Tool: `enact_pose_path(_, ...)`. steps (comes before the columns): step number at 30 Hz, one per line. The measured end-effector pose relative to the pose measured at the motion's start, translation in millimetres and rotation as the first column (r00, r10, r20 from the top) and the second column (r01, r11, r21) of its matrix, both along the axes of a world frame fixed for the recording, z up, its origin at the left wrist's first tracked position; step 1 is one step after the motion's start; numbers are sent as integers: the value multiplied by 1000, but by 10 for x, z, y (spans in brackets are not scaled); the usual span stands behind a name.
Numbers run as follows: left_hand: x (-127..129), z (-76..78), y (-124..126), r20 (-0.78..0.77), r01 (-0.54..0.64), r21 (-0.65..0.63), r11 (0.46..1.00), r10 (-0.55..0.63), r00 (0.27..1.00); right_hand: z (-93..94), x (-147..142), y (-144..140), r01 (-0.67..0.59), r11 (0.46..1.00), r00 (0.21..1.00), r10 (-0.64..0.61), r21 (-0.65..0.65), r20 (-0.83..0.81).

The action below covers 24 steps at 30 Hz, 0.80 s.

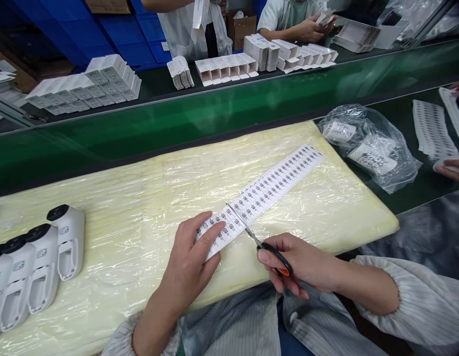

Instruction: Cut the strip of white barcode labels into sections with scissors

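Left hand [194,252] flat on the label strip [264,190], right hand [299,264] closed through the scissors [268,247] handles.

The left hand's fingers are spread and pressed down on the strip's near end, pinning it to the plastic-wrapped foam pad [140,198]; nothing is pinched. To its right, the scissors' blades stand open across the strip just beside those fingertips, the right hand's fingers curled into the orange-lined loops. The strip of barcode labels runs on diagonally up to the right across the pad. It looks thin, light and floppy, likely to slide or curl on the glossy film, so holding it flat close to the cut line seems the sensible place. At far left, white handheld devices [36,267] lie in a row; at far right, a clear plastic bag [373,146].
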<state>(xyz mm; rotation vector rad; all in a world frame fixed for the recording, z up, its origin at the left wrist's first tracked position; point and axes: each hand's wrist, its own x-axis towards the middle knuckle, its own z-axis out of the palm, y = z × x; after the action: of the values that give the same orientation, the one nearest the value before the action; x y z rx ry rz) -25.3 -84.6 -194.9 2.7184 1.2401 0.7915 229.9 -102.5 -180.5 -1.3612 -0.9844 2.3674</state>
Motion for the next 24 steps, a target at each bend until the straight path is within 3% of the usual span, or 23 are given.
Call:
enact_pose_path(5, 30, 98, -117, 85, 32, 56, 998, -36, 996, 1, -42, -57, 170, 981, 980, -159, 91, -119)
enact_pose_path(10, 189, 268, -348, 123, 90, 173, 981, -112, 986, 62, -178, -107, 357, 930, 882, -307, 84, -357)
enact_pose_path(14, 259, 310, -396, 115, 120, 165, 979, -140, 983, 108, -201, -99, 481, 874, 850, -445, 73, -282)
enact_pose_path(19, 268, 281, -296, 62, 135, 156, 979, -146, 987, 169, -66, 18, 519, 838, 845, -474, 170, -248)
enact_pose_path(21, 235, 257, -241, 41, 116, 147, 982, -123, 992, 203, 100, 146, 550, 782, 835, -506, 292, -216)
enact_pose_path(24, 96, 196, -153, 43, 46, 88, 995, -50, 998, 253, 537, 437, 542, 650, 803, -588, 533, -99)
